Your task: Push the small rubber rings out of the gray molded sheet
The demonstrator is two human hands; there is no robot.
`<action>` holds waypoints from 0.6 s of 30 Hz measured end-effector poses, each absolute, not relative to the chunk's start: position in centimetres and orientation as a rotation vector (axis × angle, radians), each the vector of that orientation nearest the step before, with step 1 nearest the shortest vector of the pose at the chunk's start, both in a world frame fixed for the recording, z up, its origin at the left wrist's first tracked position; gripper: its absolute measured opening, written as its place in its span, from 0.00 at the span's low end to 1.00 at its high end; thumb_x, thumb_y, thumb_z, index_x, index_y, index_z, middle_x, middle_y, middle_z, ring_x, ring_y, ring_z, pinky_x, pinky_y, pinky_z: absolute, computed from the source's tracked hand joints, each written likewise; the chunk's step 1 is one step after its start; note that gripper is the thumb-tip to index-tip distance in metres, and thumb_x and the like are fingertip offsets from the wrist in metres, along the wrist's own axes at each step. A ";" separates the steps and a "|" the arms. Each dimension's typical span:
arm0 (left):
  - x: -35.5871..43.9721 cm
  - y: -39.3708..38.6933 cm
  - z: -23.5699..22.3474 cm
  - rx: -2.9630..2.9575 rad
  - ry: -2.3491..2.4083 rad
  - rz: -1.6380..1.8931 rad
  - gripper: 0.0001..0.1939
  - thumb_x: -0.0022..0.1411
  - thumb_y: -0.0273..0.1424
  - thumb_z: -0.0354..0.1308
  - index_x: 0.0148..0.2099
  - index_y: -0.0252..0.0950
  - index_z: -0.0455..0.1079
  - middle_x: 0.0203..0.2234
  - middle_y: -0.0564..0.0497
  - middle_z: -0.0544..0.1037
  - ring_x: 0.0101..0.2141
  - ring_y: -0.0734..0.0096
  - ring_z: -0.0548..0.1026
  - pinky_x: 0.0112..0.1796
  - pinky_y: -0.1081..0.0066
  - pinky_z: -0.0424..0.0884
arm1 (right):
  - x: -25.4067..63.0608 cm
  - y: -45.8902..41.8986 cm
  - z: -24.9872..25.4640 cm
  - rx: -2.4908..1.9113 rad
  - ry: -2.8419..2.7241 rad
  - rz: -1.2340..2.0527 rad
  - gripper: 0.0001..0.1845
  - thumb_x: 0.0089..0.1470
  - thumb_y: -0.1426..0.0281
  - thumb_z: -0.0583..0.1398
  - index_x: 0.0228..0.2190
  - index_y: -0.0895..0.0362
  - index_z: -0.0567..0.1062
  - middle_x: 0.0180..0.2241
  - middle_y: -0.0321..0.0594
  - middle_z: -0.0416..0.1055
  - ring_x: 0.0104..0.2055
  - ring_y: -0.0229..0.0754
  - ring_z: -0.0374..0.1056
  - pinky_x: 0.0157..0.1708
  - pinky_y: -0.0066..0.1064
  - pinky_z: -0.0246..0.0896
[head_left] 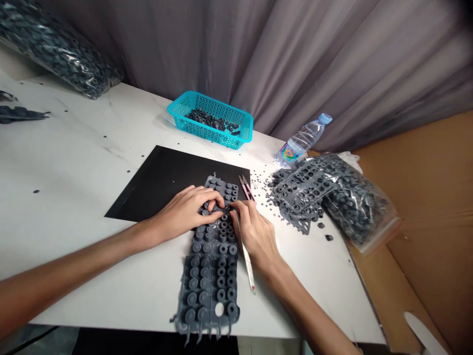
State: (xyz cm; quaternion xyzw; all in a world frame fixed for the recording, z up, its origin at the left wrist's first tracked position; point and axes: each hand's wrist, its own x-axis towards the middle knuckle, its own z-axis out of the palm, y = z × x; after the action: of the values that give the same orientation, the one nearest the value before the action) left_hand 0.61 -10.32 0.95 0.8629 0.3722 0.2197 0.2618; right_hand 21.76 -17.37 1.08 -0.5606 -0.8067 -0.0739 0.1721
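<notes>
A long dark grey rubber sheet (211, 276) with rows of round moulded plugs lies lengthwise before me, its near end hanging at the table's edge. One hole shows in it near that end. My left hand (188, 207) rests over its upper part, thumb and forefinger pinched on a small dark rubber piece, whose details are hidden. Close beside it, my right hand (254, 231) is closed round a thin white pen-like tool (245, 254) with a reddish back end. The tool's tip, by the left fingertips, is hard to make out.
Under the sheet's far part lies a black mat (158, 177). Pink-handled thread snips (247, 189) sit right of it. Behind stands a turquoise basket (210, 130) with small dark pieces. At right are a water bottle (301, 140), punched rubber sheets (299, 195) and a filled plastic bag (360, 207).
</notes>
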 end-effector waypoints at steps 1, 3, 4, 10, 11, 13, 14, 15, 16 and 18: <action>0.6 -10.3 1.0 2.337 1.008 0.591 0.08 0.66 0.40 0.59 0.45 0.44 0.73 0.30 0.58 0.73 0.34 0.70 0.73 0.40 0.69 0.60 | 22.2 -17.2 1.1 -1.637 -2.214 -0.191 0.15 0.72 0.66 0.47 0.53 0.58 0.67 0.45 0.48 0.72 0.35 0.44 0.73 0.29 0.33 0.65; 0.5 -10.3 1.0 2.335 1.002 0.577 0.08 0.67 0.40 0.59 0.45 0.44 0.73 0.30 0.57 0.73 0.34 0.70 0.73 0.40 0.69 0.60 | 23.7 -17.0 1.3 -1.738 -2.031 -0.189 0.17 0.72 0.64 0.47 0.53 0.57 0.67 0.47 0.49 0.70 0.35 0.44 0.73 0.29 0.34 0.65; 0.5 -10.3 1.0 2.329 0.997 0.570 0.09 0.67 0.40 0.59 0.44 0.44 0.73 0.30 0.57 0.73 0.34 0.70 0.73 0.40 0.69 0.60 | 24.6 -16.9 1.5 -1.770 -1.963 -0.204 0.17 0.71 0.62 0.48 0.53 0.56 0.67 0.47 0.48 0.70 0.37 0.46 0.73 0.31 0.34 0.66; 0.4 -10.3 1.3 2.314 0.975 0.577 0.08 0.67 0.40 0.59 0.44 0.43 0.73 0.31 0.57 0.74 0.34 0.69 0.72 0.42 0.67 0.61 | 28.4 -16.8 2.3 -1.877 -1.911 -0.249 0.16 0.70 0.60 0.50 0.47 0.54 0.72 0.41 0.45 0.72 0.32 0.45 0.70 0.29 0.34 0.60; 0.3 -10.4 1.4 2.315 0.970 0.577 0.08 0.67 0.39 0.59 0.44 0.43 0.73 0.31 0.57 0.74 0.35 0.69 0.72 0.42 0.67 0.61 | 28.4 -16.8 2.5 -1.865 -1.910 -0.220 0.16 0.70 0.60 0.50 0.49 0.54 0.71 0.42 0.46 0.72 0.34 0.46 0.71 0.31 0.35 0.61; 0.1 -10.5 1.7 2.308 0.958 0.576 0.08 0.68 0.39 0.59 0.43 0.42 0.74 0.30 0.57 0.74 0.34 0.70 0.72 0.42 0.67 0.61 | 27.8 -16.8 2.7 -1.835 -1.936 -0.118 0.18 0.70 0.60 0.50 0.55 0.54 0.68 0.44 0.46 0.73 0.36 0.47 0.72 0.34 0.36 0.63; 0.0 -10.5 1.8 2.306 0.954 0.578 0.07 0.68 0.38 0.59 0.43 0.42 0.74 0.30 0.57 0.74 0.34 0.70 0.72 0.42 0.67 0.61 | 27.3 -16.8 2.8 -1.818 -1.961 -0.042 0.19 0.70 0.60 0.51 0.57 0.53 0.66 0.44 0.45 0.73 0.36 0.46 0.72 0.35 0.36 0.64; -0.1 -10.6 1.9 2.311 0.956 0.587 0.07 0.68 0.38 0.59 0.41 0.42 0.75 0.29 0.57 0.74 0.34 0.70 0.72 0.42 0.67 0.61 | 26.7 -16.8 2.9 -1.793 -1.989 0.042 0.20 0.70 0.60 0.51 0.58 0.52 0.65 0.44 0.43 0.74 0.35 0.45 0.71 0.35 0.36 0.65; -0.2 -10.6 2.0 2.324 0.962 0.599 0.07 0.67 0.37 0.59 0.40 0.41 0.75 0.29 0.57 0.74 0.33 0.70 0.71 0.42 0.67 0.61 | 26.1 -16.7 3.0 -1.756 -2.023 0.126 0.20 0.69 0.60 0.52 0.58 0.52 0.65 0.42 0.42 0.74 0.34 0.43 0.71 0.35 0.35 0.65; -0.2 -10.7 2.2 2.372 0.991 0.629 0.07 0.67 0.35 0.59 0.36 0.41 0.75 0.28 0.57 0.74 0.34 0.69 0.70 0.42 0.65 0.60 | 24.9 -16.7 3.0 -1.634 -2.090 0.254 0.16 0.68 0.60 0.55 0.54 0.51 0.69 0.40 0.39 0.75 0.33 0.41 0.70 0.35 0.34 0.66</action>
State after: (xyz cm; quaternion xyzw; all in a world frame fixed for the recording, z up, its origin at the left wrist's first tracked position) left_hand -0.15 -10.69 2.16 0.8690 0.3629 0.2303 0.2450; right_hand 24.89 -16.65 3.03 -0.5959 -0.7621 0.0926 0.2359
